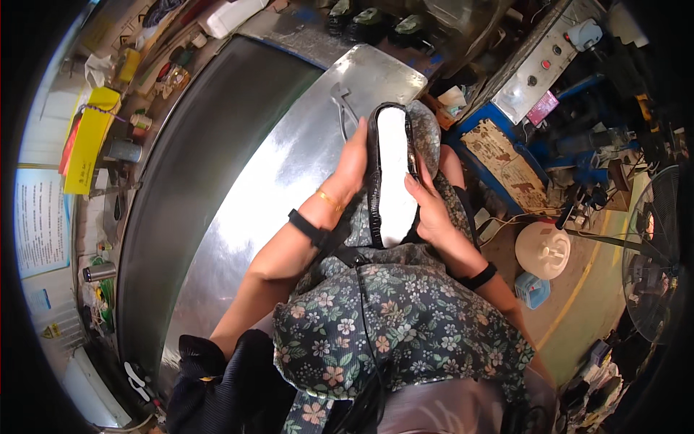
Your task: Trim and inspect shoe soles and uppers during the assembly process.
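Observation:
A black shoe upper (374,192) lies sole side up over my lap, its glossy edge folded around a long white insole (395,163). My left hand (352,165) presses along its left side, and the ends of the fingers are hidden behind it. On the right side, my right hand (432,206) grips the shoe with the thumb at the insole's edge. A pair of metal pincers (342,108) rests on the shiny metal table (253,170), left of the shoe's far end. Under the shoe is a dark flowered apron (405,311).
A dark conveyor belt (195,137) curves along the table's left. Far right stands a machine with a button panel (542,65). A white round container (542,249), a blue basket (533,291) and a fan (654,253) are at the right. Several dark shoes (372,27) sit at the back.

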`<state>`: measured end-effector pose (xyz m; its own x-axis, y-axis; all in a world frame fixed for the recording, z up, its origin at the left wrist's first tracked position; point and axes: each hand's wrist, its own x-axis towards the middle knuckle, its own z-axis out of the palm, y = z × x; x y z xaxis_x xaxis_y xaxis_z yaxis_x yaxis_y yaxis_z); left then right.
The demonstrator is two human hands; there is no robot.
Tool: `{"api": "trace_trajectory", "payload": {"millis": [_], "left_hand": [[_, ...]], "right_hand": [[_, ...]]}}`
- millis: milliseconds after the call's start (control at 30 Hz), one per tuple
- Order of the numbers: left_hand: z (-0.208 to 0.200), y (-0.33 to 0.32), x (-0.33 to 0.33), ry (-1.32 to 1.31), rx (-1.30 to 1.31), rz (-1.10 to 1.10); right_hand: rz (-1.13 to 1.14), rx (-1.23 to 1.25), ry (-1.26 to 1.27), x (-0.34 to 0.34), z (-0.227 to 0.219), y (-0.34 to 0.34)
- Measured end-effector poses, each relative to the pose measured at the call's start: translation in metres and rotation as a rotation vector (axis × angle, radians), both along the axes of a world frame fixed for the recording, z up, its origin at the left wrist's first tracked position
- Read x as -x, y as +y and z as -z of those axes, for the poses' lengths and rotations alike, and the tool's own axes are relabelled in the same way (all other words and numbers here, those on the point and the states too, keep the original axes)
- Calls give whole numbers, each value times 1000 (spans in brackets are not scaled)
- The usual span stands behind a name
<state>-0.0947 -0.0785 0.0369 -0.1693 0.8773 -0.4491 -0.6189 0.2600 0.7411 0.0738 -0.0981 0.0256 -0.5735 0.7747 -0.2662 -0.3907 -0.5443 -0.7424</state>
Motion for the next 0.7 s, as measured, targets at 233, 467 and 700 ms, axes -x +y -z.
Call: {"api": "trace_trajectory", "payload": {"millis": [233,467,700], "left_hand": [[1,-11,19,1133,297,134],[-32,4,39,2222,-131,427],[23,-67,14,1510,-130,-1]], "right_hand": [[23,-241,-226,30,-10,-1],[5,-456,-459,57,-4,0],[-7,-538,-340,40,0,-1]]}}
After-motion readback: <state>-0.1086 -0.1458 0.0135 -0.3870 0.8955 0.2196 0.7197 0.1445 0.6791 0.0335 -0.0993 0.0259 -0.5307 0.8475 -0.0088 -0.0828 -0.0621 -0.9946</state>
